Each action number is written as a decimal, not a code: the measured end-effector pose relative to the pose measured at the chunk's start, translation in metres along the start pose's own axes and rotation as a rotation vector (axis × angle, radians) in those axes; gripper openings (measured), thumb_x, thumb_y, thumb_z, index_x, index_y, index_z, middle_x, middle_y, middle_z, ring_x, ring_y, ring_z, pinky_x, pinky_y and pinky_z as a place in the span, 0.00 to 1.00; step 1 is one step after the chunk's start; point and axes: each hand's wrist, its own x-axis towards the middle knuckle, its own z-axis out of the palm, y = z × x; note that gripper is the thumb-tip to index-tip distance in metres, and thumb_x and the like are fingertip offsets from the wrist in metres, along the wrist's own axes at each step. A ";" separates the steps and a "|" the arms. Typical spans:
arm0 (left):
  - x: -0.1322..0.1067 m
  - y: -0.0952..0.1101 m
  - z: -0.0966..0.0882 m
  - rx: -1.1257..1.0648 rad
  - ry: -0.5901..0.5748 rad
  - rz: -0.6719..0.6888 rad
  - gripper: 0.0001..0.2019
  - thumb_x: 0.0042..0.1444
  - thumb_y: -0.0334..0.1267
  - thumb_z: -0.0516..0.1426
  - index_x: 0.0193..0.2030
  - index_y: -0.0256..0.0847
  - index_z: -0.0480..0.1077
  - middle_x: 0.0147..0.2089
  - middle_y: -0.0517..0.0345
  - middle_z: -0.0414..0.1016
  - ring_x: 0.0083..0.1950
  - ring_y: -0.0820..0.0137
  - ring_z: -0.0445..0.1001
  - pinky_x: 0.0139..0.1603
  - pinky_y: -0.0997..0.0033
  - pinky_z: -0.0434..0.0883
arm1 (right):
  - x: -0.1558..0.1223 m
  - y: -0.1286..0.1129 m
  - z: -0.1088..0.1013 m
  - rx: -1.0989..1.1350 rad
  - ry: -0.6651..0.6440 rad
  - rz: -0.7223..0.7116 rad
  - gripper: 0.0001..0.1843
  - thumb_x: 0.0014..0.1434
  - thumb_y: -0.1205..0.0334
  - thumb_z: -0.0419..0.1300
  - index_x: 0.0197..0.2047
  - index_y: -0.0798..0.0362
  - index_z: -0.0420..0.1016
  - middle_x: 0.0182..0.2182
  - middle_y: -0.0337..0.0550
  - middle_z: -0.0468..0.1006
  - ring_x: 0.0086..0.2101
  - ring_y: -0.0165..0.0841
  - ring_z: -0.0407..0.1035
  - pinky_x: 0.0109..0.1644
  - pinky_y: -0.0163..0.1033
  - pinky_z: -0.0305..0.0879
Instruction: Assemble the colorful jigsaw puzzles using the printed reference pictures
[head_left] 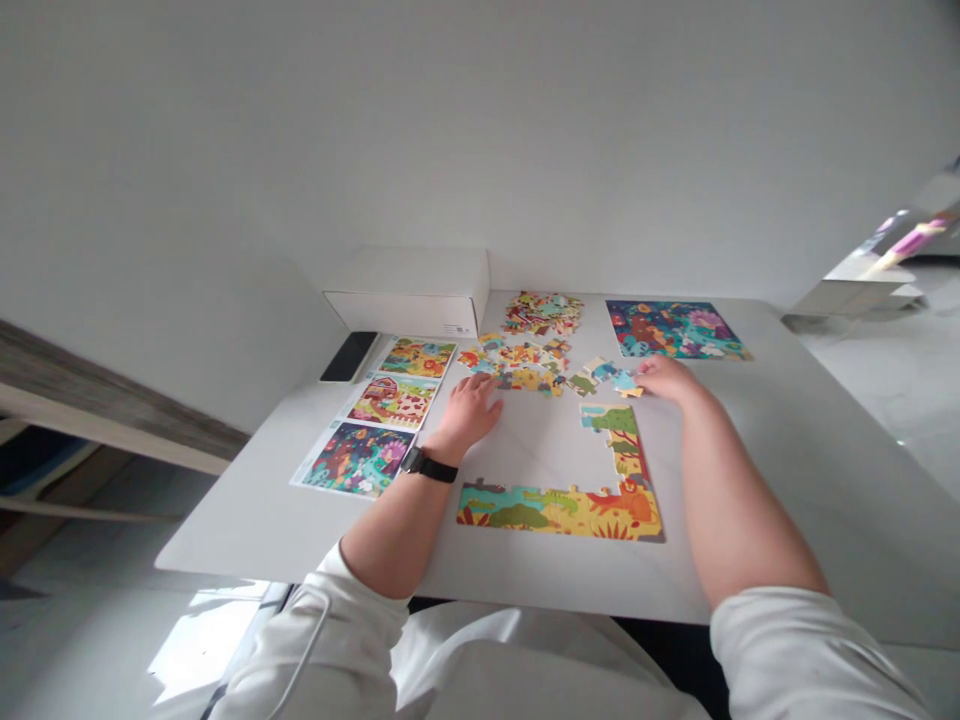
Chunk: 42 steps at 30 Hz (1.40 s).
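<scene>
My left hand [471, 408], with a black watch on its wrist, rests flat on the white table [787, 450], fingers spread toward the loose puzzle pieces [525, 365]. My right hand [664, 378] pinches a small light-blue puzzle piece [628, 385] at the right end of that scatter. In front of me lies a partly built puzzle [570, 505]: a bottom strip and a right-hand column joined in an L shape.
A second heap of pieces [544, 312] lies farther back. A finished colourful puzzle [675, 330] sits at the back right. Three picture cards [394, 400] line the left side, beside a black phone [349, 356] and a white box [412, 290].
</scene>
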 end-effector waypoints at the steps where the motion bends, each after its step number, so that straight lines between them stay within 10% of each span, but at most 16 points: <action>1: 0.001 -0.001 0.000 0.011 0.014 -0.020 0.24 0.68 0.39 0.60 0.70 0.46 0.75 0.72 0.44 0.75 0.72 0.50 0.73 0.77 0.47 0.69 | -0.002 0.002 -0.002 -0.017 0.006 0.032 0.04 0.63 0.61 0.68 0.39 0.52 0.80 0.28 0.48 0.82 0.29 0.38 0.74 0.40 0.44 0.68; 5: 0.007 -0.003 0.002 0.045 0.044 -0.100 0.27 0.69 0.43 0.60 0.74 0.46 0.70 0.77 0.42 0.70 0.78 0.47 0.66 0.80 0.43 0.64 | -0.002 -0.016 -0.005 -0.079 0.074 0.153 0.06 0.66 0.58 0.66 0.44 0.48 0.82 0.44 0.53 0.87 0.43 0.45 0.80 0.50 0.48 0.75; 14: 0.013 -0.002 0.003 -0.007 0.002 -0.039 0.19 0.73 0.46 0.58 0.65 0.49 0.81 0.70 0.42 0.75 0.73 0.49 0.72 0.80 0.39 0.62 | -0.009 -0.103 0.032 0.065 -0.107 -0.389 0.18 0.69 0.60 0.66 0.60 0.48 0.84 0.65 0.51 0.81 0.65 0.45 0.74 0.74 0.52 0.66; 25: 0.016 0.003 0.006 -0.205 0.022 0.204 0.22 0.67 0.37 0.63 0.67 0.49 0.80 0.64 0.46 0.80 0.67 0.53 0.77 0.76 0.46 0.70 | 0.042 -0.177 0.071 -0.139 -0.189 -0.540 0.26 0.74 0.61 0.59 0.72 0.52 0.77 0.72 0.54 0.74 0.71 0.48 0.68 0.78 0.56 0.61; 42: 0.015 0.007 0.008 -0.170 0.034 0.009 0.19 0.66 0.33 0.62 0.60 0.51 0.85 0.66 0.47 0.79 0.69 0.53 0.74 0.77 0.47 0.67 | 0.039 -0.115 0.049 -0.380 -0.066 -0.176 0.16 0.73 0.57 0.59 0.54 0.52 0.86 0.55 0.55 0.85 0.54 0.49 0.78 0.62 0.51 0.71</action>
